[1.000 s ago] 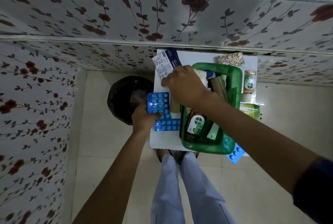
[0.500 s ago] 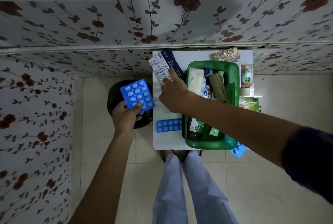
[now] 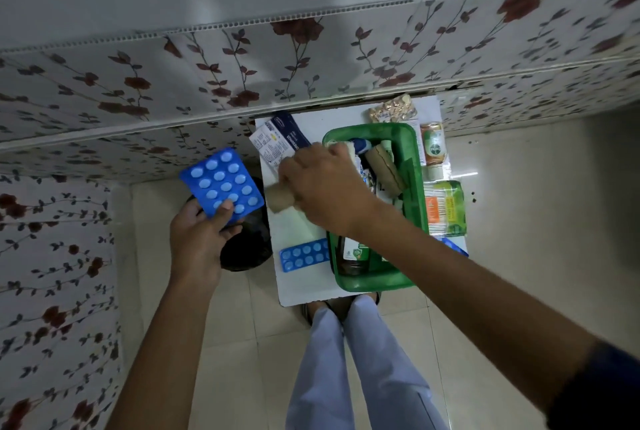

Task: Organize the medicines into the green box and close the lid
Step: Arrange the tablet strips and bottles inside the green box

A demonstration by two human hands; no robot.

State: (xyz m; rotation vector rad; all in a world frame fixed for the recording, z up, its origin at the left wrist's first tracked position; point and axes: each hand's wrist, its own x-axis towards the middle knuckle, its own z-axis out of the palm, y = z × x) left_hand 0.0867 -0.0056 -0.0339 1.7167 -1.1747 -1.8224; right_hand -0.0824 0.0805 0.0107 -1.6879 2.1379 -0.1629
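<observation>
- We see the green box (image 3: 414, 208) as a deep green plastic tub with rounded corners, lid off, standing on the small white table (image 3: 301, 287); its long axis runs away from us toward the flowered wall.
- Inside the green box lie a brown bottle (image 3: 351, 258) at the near end and a tan roll (image 3: 384, 166) at the far end.
- Left of the green box, our right hand (image 3: 325, 187) has its fingers curled around a beige roll (image 3: 278, 199), whose round end points left.
- Well left of the green box, off the table, our left hand (image 3: 197, 239) pinches a blue blister pack (image 3: 221, 184) by its near edge, thumb on top, pills facing up.
- Just left of the green box's near end, a second blue strip (image 3: 303, 255) lies flat, its long axis crosswise.
</observation>
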